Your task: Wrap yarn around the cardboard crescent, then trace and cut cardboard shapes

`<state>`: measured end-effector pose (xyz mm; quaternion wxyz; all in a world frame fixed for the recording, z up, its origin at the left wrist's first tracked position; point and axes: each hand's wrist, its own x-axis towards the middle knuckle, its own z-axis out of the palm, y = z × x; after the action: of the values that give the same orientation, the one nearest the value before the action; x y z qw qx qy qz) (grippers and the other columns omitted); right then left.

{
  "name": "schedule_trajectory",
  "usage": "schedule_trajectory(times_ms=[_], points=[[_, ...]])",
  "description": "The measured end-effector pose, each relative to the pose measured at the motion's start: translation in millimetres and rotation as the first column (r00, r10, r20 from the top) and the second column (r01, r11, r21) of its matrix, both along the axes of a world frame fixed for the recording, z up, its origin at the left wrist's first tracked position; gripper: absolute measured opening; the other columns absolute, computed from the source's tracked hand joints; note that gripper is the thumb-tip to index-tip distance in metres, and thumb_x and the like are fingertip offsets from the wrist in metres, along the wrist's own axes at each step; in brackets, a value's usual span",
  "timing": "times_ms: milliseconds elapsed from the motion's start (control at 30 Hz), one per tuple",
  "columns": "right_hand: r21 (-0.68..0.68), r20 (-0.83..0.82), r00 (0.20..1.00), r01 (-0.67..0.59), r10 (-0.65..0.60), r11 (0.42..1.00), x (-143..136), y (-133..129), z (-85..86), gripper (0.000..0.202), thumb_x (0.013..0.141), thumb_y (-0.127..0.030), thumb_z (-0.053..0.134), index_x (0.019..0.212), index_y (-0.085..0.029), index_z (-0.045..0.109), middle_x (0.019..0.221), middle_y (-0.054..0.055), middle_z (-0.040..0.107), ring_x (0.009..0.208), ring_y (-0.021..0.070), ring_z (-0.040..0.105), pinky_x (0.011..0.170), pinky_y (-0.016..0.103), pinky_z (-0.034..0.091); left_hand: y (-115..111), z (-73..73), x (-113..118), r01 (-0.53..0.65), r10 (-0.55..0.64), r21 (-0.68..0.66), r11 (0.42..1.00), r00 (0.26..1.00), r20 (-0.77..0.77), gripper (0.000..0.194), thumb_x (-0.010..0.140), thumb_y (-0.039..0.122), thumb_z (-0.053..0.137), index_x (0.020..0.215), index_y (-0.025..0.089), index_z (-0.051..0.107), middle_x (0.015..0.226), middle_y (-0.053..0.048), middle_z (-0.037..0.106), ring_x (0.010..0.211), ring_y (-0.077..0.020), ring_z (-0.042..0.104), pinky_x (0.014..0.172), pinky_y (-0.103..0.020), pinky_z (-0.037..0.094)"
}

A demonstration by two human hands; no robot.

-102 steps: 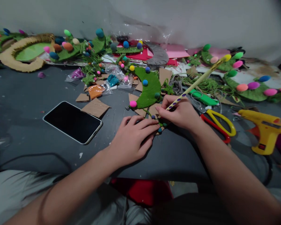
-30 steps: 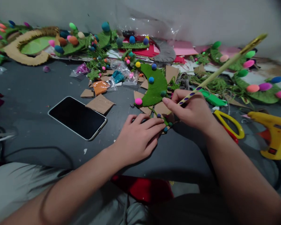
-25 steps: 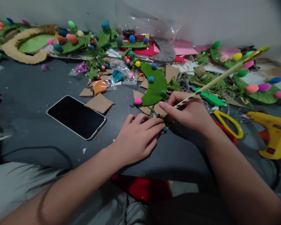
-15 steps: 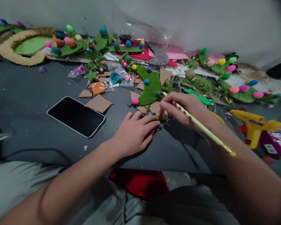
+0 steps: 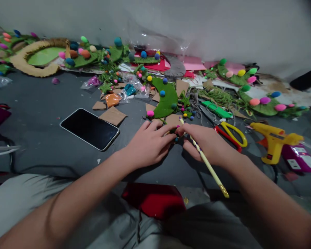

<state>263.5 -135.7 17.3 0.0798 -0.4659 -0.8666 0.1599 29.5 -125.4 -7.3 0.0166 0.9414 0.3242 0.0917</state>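
Note:
A yellow pencil [image 5: 209, 167] with dark spots is tucked in my right hand [image 5: 207, 141], its gold end slanting toward me. My right fingertips meet those of my left hand [image 5: 151, 143] over a small green piece with pom-poms [image 5: 176, 139], mostly hidden beneath the fingers. The left fingers are bent over this piece, holding it against the table. Just beyond lies a green felt crescent [image 5: 167, 98] with pink, yellow and blue pom-poms. Cardboard scraps [image 5: 173, 119] lie under and beside it. A small green star [image 5: 185, 100] with pom-poms sits right of the crescent.
Left is a phone [image 5: 90, 129], partly under a cardboard square [image 5: 112, 116]. Scissors [image 5: 233, 135] and a yellow glue gun [image 5: 274, 138] lie right, near a purple box [image 5: 300, 159]. Green yarn [image 5: 217, 95], a tan ring [image 5: 23, 64] and decorated felt crescents [image 5: 264, 103] line the wall.
My right hand has come down and closer to the left fingertips, and the pencil has swung steeper. The scissors and small star now show. The view has shifted slightly left.

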Motion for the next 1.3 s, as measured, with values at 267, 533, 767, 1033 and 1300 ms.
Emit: schedule_trajectory(times_ms=[267,533,767,1033,1300], points=[[-0.043,-0.08,0.996,0.038,-0.041,0.998,-0.9,5.0,1.1,0.02,0.091,-0.02,0.052,0.11,-0.023,0.059,0.097,0.006,0.073,0.08,0.0224,0.067,0.071,0.032,0.047,10.1,7.7,-6.7,0.097,-0.095,0.028,0.995,0.994,-0.056,0.037,0.103,0.041,0.049,0.133,0.026,0.065,0.153,-0.001,0.056,0.124,-0.0331,0.048,0.093,-0.049,0.037],[-0.086,-0.283,0.949,0.122,-0.142,0.989,0.7,8.2,2.1,0.03,0.101,-0.03,0.051,0.128,-0.025,0.064,0.108,0.007,0.077,0.095,0.024,0.072,0.081,0.034,0.051,8.6,6.2,-11.1,0.069,-0.07,-0.026,0.997,0.997,-0.029,0.04,0.103,0.04,0.047,0.139,0.03,0.062,0.162,-0.007,0.046,0.134,-0.0365,0.046,0.1,-0.053,0.036],[-0.178,-0.444,0.828,0.293,-0.342,0.939,6.9,15.8,15.3,0.038,0.102,-0.051,0.053,0.095,-0.022,0.077,0.075,0.004,0.071,0.068,0.0196,0.065,0.06,0.031,0.047,8.0,4.4,-11.6,0.067,-0.067,-0.032,0.997,0.998,-0.021,0.042,0.104,0.04,0.045,0.142,0.03,0.06,0.159,-0.004,0.05,0.134,-0.0353,0.047,0.101,-0.052,0.036],[-0.252,-0.425,0.824,0.29,-0.374,0.923,-2.8,25.8,1.8,0.037,0.086,-0.055,0.076,0.076,-0.02,0.066,0.069,0.002,0.07,0.059,0.0148,0.059,0.051,0.026,0.041,5.4,1.8,-10.0,0.049,-0.05,-0.02,0.999,0.999,-0.018,0.041,0.104,0.04,0.044,0.14,0.028,0.06,0.161,-0.005,0.048,0.135,-0.0364,0.046,0.098,-0.052,0.037],[-0.162,-0.384,0.867,0.275,-0.318,0.948,-12.8,28.1,3.9,0.034,0.089,-0.05,0.073,0.073,-0.021,0.065,0.061,-0.002,0.063,0.054,0.0119,0.048,0.048,0.027,0.032,1.5,1.0,-9.1,0.033,-0.033,-0.042,0.999,0.999,-0.002,0.041,0.103,0.041,0.045,0.138,0.027,0.061,0.159,-0.007,0.05,0.132,-0.0359,0.046,0.098,-0.052,0.038]])
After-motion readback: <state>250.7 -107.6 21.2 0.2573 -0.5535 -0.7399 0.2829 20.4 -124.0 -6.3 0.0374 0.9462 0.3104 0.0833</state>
